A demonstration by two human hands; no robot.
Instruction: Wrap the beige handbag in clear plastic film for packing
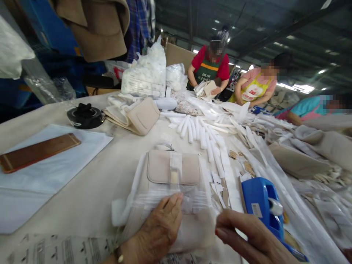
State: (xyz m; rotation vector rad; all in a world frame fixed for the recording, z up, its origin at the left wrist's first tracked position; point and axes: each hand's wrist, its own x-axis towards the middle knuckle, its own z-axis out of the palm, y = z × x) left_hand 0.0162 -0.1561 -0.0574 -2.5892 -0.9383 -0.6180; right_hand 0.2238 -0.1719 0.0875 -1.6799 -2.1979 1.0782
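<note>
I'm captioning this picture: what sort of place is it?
Probably a bag factory or workshop: a beige bag lies under the left hand, aproned workers are busy beyond, and white rolls litter the table.

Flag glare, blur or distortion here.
Head view: glare at a bright patch under the dark roof, upper right; head view: the bag's lower half and right hand look soft; head view: phone seems stretched near left edge.

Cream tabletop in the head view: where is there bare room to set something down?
The main free patch of cream tabletop lies between the white sheets and the beige bag under the left hand, with printed clear film along its near edge. Right of the bag is crowded: white rolls, scraps and the blue tape dispenser.
</note>
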